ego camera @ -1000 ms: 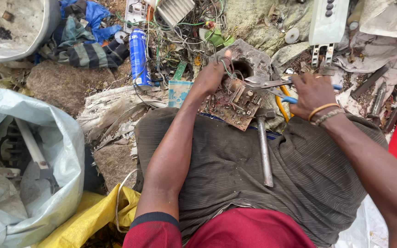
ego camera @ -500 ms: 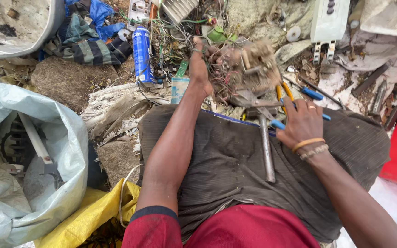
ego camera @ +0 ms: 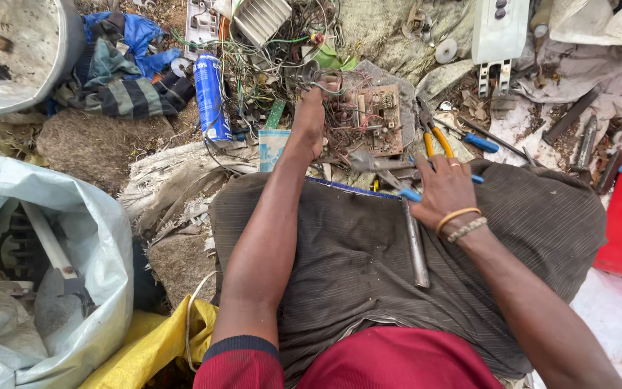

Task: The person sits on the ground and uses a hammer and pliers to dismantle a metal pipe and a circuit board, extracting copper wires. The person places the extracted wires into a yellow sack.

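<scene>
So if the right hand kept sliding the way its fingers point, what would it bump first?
Probably the orange-handled pliers just beyond the right hand, though depth is hard to judge.

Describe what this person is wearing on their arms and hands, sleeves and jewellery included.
Both arms are bare from the upper arm down. The left arm ends in a short dark red sleeve with a navy cuff. The left hand wears nothing. The right hand has a ring on one finger and two wristbands, one orange, one beaded.
</scene>
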The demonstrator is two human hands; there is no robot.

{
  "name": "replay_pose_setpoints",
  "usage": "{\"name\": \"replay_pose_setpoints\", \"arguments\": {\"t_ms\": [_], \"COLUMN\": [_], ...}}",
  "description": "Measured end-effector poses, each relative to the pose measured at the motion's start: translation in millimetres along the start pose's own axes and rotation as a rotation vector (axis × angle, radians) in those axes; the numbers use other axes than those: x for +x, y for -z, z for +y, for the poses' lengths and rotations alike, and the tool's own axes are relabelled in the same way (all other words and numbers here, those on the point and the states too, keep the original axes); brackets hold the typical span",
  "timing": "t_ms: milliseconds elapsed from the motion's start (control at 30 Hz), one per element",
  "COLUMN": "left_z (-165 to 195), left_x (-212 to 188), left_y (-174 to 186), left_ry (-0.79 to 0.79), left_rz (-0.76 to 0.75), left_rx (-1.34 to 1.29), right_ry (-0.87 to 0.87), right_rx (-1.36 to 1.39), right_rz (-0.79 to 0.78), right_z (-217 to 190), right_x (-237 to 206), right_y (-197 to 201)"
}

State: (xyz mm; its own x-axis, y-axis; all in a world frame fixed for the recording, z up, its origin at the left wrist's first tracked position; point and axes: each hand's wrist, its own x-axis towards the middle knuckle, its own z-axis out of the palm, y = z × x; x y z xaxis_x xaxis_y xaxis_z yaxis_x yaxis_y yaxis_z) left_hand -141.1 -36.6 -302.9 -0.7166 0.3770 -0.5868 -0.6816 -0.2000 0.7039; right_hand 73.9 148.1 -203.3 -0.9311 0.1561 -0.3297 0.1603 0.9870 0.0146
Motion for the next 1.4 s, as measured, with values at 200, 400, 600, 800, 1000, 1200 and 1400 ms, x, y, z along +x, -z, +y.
{"name": "replay_pose_setpoints", "arguments": {"t_ms": [200,400,600,800,1000,1200,1400], "left_z": [-8,22,30,19,11,3,5], "left_x": [13,-10,-28,-10,-7,-18,-21], "left_y": [12,9,-20,-6,-7,-18,-23], "left_ry": [-0.223,-0.246,-0.586,-0.389,-0.483,-0.318,-0.329], "left_rz": [-0.189,-0.398,-0.122,0.057,-0.037,-0.071,-0.107], "left_rx": [0.158,0.347,0.830,0.437,0.001,-0.142,-0.062], "right_ry": [-0.100,-0.105,-0.158,-0.268,-0.150,-0.229,-0.187], "right_rx": [0.296,0.267,0.233,0.203,0.036,0.009,-0.130], "right_rz": [0.014,-0.003,-0.107,0.019,0.051,-0.025,-0.129], "right_z": [-5,-6,-5,7,-16,-27,-13], "right_x": [23,42,52,15,-12,12,36], "right_y": [26,61,73,52,10,6,13]}}
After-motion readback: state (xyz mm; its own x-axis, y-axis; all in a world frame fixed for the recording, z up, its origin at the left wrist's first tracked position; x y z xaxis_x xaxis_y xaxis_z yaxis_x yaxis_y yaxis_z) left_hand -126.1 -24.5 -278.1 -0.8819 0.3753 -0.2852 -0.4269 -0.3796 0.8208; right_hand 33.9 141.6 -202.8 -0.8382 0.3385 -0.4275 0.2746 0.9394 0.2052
